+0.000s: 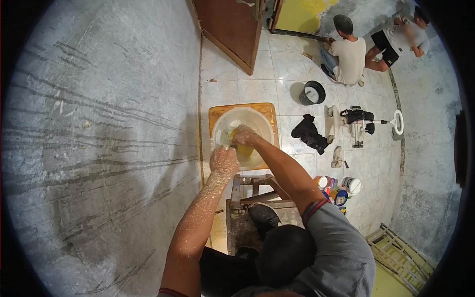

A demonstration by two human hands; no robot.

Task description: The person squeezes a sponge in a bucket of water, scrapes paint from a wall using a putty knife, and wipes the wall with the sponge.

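A pale round basin (265, 123) sits on a square wooden board (215, 113). My left hand (224, 161), speckled with light spots like the forearm, is at the basin's near left rim with its fingers curled; what they hold, if anything, is hidden. Inside the basin, my right hand (243, 135) has its fingers closed around a yellow thing (244, 150), which hangs below the hand and is partly covered by it. Both hands are close together but apart.
A wooden stool (236, 190) stands below the basin. To the right are a black bucket (320, 92), a black cloth (310, 134), several paint containers (352, 185) and a wheeled frame (357, 116). Two people crouch at the upper right. A wall (123, 123) rises on the left.
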